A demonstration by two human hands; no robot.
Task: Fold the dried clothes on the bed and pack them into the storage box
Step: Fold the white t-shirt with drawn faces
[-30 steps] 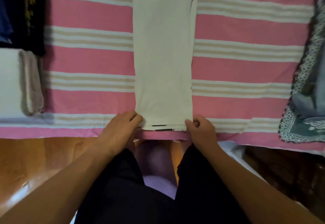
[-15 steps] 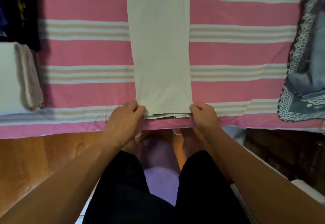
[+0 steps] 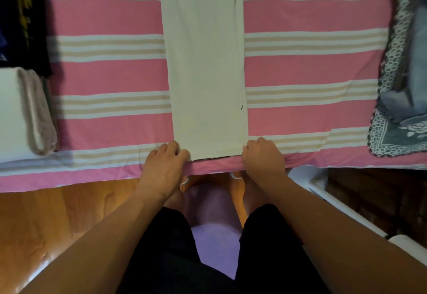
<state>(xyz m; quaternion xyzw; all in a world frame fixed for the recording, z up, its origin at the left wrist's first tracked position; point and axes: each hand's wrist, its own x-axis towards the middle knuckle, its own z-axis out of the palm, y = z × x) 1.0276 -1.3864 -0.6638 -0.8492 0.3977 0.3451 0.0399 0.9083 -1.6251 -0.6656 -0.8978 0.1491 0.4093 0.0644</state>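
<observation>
A pale cream garment [image 3: 205,67], folded into a long narrow strip, lies flat on the pink striped bed sheet [image 3: 312,69] and runs away from me to the top of the view. My left hand [image 3: 165,163] pinches its near left corner. At the near right corner my right hand [image 3: 263,155] grips the hem with curled fingers. Dark layers of the same garment show along the near edge between my hands. No storage box can be identified for certain.
A folded white and beige stack [image 3: 25,113] and dark clothes [image 3: 20,21] lie at the left edge of the bed. A grey-blue patterned cloth [image 3: 404,99] lies at the right. Wooden floor [image 3: 57,224] spreads below, with a white plastic rim [image 3: 335,199] beside my right arm.
The view has shifted slightly. Both hands stay at the garment's near corners, and the hem now sits straighter between them.
</observation>
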